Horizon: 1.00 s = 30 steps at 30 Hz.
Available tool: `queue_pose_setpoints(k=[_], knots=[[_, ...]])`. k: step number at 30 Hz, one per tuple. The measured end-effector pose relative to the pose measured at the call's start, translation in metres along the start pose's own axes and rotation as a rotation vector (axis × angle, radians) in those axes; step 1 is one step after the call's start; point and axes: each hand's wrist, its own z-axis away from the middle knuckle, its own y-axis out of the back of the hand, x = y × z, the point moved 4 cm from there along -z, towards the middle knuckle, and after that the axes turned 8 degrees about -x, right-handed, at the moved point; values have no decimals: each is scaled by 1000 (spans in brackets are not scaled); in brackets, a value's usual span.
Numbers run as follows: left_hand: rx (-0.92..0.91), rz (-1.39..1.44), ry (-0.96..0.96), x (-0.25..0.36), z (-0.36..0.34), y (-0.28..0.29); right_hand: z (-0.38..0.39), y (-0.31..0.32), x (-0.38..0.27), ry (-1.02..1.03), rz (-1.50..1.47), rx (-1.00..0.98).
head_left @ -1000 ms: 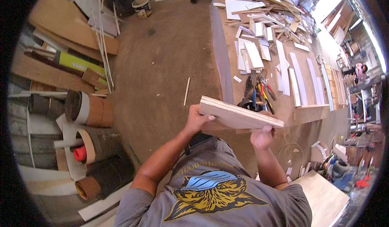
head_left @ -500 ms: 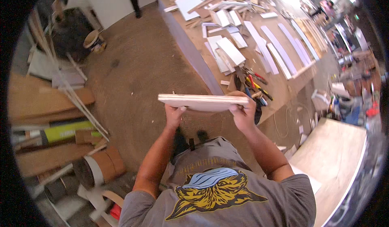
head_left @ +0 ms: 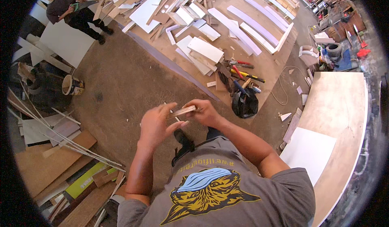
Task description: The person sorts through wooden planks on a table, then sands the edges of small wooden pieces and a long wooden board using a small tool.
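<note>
Both the left hand (head_left: 156, 123) and the right hand (head_left: 204, 111) are gripping a thin pale wooden board (head_left: 182, 111), seen edge-on, its long axis running left-right, slightly tilted. A black bag (head_left: 244, 102) and a cluttered plywood worktable (head_left: 271, 67) are lying beyond, nothing blocking.

Pale tan wood strip (head_left: 182, 112), light edge. Grey T-shirt (head_left: 227, 186), printed yellow-and-black animal head with light blue mask. Brown dirt floor (head_left: 121, 85). White and pale lilac boards (head_left: 243, 24) on tan plywood sheet (head_left: 267, 65). Red-handled pliers (head_left: 239, 63); yellow-and-black tool (head_left: 249, 76). Black bag (head_left: 244, 102). White bucket (head_left: 69, 85), dark band. Lime-green panel (head_left: 85, 180). White sheet (head_left: 310, 152).
</note>
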Motion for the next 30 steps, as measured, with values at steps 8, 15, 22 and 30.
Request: queue_pose_setpoints(k=[8, 15, 22, 30], knots=[[-160, -129, 367, -24, -45, -51, -19, 66, 25, 22, 53, -206], [-90, -33, 519, -34, -70, -43, 8, 217, 118, -542, 448, -12], [12, -53, 744, -53, -59, -51, 85, 355, 207, -917, 712, 244], [127, -10, 736, -35, -71, -51, 42, 365, 251, -909, 770, 226]])
